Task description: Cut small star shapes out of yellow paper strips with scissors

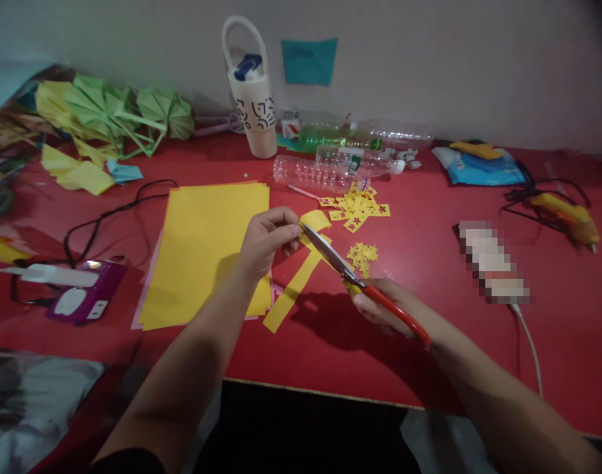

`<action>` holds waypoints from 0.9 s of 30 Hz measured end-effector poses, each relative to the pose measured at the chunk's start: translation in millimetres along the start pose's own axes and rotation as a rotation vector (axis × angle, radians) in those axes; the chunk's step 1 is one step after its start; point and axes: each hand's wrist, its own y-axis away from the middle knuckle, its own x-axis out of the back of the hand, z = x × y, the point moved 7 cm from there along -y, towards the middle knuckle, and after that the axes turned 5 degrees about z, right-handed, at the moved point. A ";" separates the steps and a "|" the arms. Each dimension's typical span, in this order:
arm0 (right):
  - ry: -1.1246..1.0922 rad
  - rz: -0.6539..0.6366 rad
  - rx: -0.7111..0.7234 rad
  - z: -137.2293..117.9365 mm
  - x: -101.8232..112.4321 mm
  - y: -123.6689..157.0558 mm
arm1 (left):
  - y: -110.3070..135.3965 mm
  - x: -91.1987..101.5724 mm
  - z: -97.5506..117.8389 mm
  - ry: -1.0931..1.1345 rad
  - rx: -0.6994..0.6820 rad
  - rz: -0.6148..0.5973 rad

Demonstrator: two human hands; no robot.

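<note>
My left hand (266,240) is closed in a pinch on the top of a long yellow paper strip (294,286), which hangs down to the red table (429,263). My right hand (380,306) grips red-handled scissors (360,283); their blades point up-left and meet the strip just beside my left fingertips. A stack of yellow paper sheets (207,243) lies under my left forearm. Small yellow cut-out stars (363,253) lie in a pile right of the scissors, and punched yellow scraps (357,207) lie beyond them.
Empty plastic bottles (330,168) and a white cup carrier (256,105) stand at the back. Green and yellow folded paper (113,112) fills the back left. A purple device (81,293) with cables sits left, a glue gun (568,217) far right.
</note>
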 end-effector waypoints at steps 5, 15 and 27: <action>-0.037 0.006 -0.011 6.4 -3.2 -4.7 | 0.3 -0.8 2.9 0.013 -0.006 0.014; 0.007 0.118 0.003 3.5 -1.2 -7.1 | 2.7 -9.5 2.4 0.034 0.009 -0.015; 0.059 0.034 0.057 -2.8 -2.0 -5.1 | 1.8 -3.1 4.5 -0.005 -0.052 0.037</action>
